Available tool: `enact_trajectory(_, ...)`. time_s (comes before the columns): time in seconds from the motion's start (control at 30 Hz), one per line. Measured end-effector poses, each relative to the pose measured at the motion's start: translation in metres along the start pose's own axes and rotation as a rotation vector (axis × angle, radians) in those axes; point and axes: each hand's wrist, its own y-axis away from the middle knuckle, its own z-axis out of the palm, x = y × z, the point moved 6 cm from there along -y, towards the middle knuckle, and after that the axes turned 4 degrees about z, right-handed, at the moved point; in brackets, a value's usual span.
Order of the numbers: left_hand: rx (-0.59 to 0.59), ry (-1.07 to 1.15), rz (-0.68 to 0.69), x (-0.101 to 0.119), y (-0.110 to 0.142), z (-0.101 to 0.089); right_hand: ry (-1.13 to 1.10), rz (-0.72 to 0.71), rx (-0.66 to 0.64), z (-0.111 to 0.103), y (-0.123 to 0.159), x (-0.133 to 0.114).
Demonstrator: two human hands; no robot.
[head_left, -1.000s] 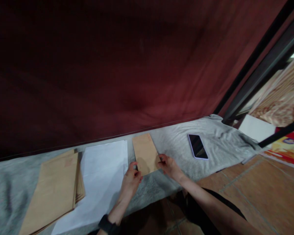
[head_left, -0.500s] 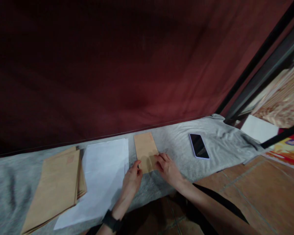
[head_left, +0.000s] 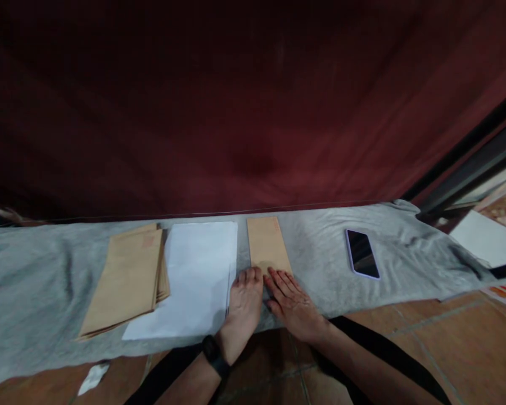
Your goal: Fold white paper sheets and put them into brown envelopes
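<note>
Resting on the near end of a small brown envelope (head_left: 267, 242) are both hands; the envelope lies flat on a grey cloth (head_left: 318, 253). The right hand (head_left: 295, 306) has an open grip, palm down, fingers extended over the paper. The left hand (head_left: 245, 295) has its fingers bunched at the near left part; whether its grip is closed on the paper cannot be told. To the left lie white sheets (head_left: 198, 275), partly overlapped by a stack of larger brown envelopes (head_left: 126, 275). A phone (head_left: 362, 254) lies well apart, to the right.
</note>
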Motion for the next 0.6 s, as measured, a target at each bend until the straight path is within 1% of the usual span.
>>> enact_trajectory(0.13,-0.054,-0.06,0.14,0.017,0.006,0.013,0.014,0.013,-0.06,0.003,0.001,0.006)
enact_trajectory(0.2,-0.073,-0.075,0.199,0.02,0.01,0.018,-0.003,0.0,-0.085,0.005,0.003,0.009)
enact_trajectory(0.27,-0.08,-0.079,0.258,0.02,0.015,0.019,-0.021,-0.025,-0.103,0.005,0.006,0.012)
enact_trajectory(0.37,-0.056,-0.058,0.336,0.02,0.022,0.012,-0.021,-0.045,-0.111,0.004,0.01,0.018)
enact_trajectory(0.47,-0.039,-0.02,0.347,0.02,0.027,0.007,-0.003,-0.065,-0.113,0.002,0.014,0.022)
enact_trajectory(0.6,-0.05,-0.01,0.342,0.02,0.032,0.007,0.015,-0.051,-0.13,0.002,0.016,0.027)
